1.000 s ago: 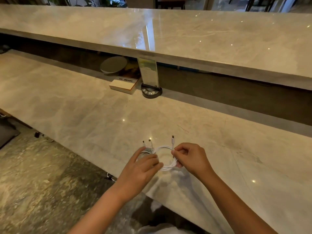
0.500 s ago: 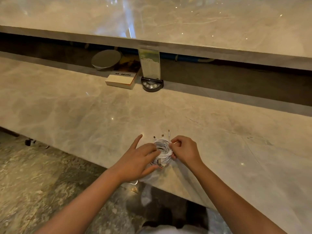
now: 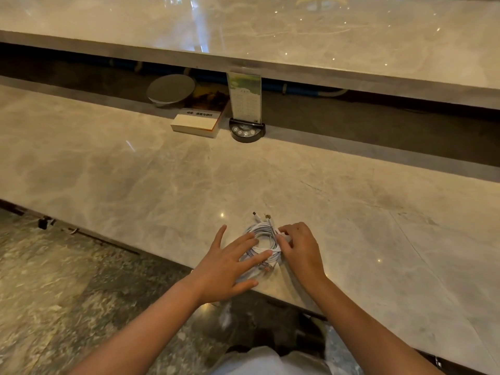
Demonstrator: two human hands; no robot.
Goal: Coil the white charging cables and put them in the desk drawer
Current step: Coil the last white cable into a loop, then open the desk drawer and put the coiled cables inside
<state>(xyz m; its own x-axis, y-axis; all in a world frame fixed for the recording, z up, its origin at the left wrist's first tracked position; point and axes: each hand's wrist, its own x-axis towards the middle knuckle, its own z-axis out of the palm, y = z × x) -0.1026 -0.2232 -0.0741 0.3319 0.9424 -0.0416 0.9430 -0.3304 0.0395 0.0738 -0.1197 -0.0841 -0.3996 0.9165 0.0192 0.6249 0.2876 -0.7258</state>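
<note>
1. Two hands tend the white cables [image 3: 263,243], coiled near the worktop [image 3: 162,185] edge
2. Left hand [image 3: 230,269] presses flat, fingers straight; right hand [image 3: 300,247] pinches the coil's side
3. Better keep loops pinned while gathering, else they spring loose

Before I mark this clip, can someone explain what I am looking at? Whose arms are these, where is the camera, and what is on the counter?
There is no machine here. A person wears a wide-angle camera on the head, so you look forward and down along their own bare arms. There is only this one view. The left hand lies flat with straight fingers on a coil of white cables on the marble counter, near its front edge. The right hand pinches the coil's right side with curled fingers. Two plug ends stick out at the far side. Further back lie a book, a round grey lid and a sign stand on a black base with buttons. No drawer is in view.
</note>
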